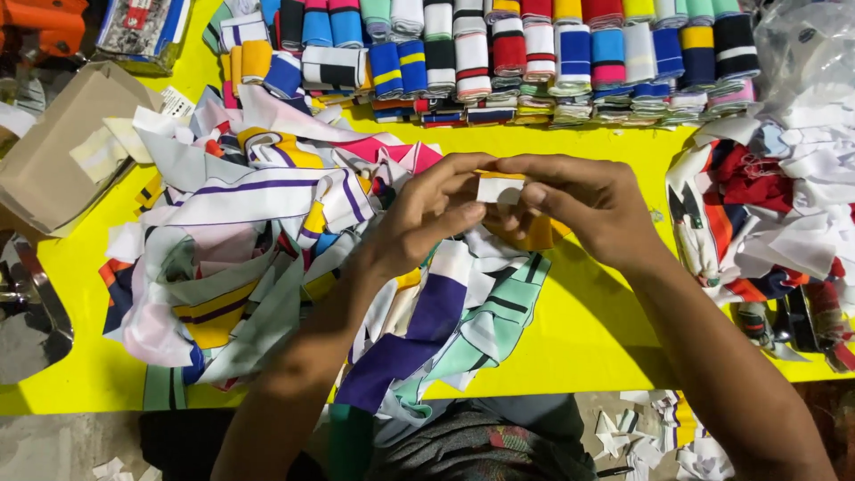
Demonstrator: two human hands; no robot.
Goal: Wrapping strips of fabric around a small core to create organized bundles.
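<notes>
Both my hands meet above the middle of a yellow table (614, 303). My left hand (427, 218) and my right hand (583, 209) pinch a small white label (499, 190) between thumbs and fingers, together with a yellow strip of fabric (539, 233) that hangs under my right fingers. Below and left of my hands lies a loose heap of colourful fabric strips (267, 258), white, purple, yellow, mint and pink.
Rows of folded striped collar pieces (534, 53) line the far edge. A second heap of fabric and white scraps (766, 205) lies at the right. A cardboard box (53, 151) sits at the left. White offcuts (659, 428) litter the floor.
</notes>
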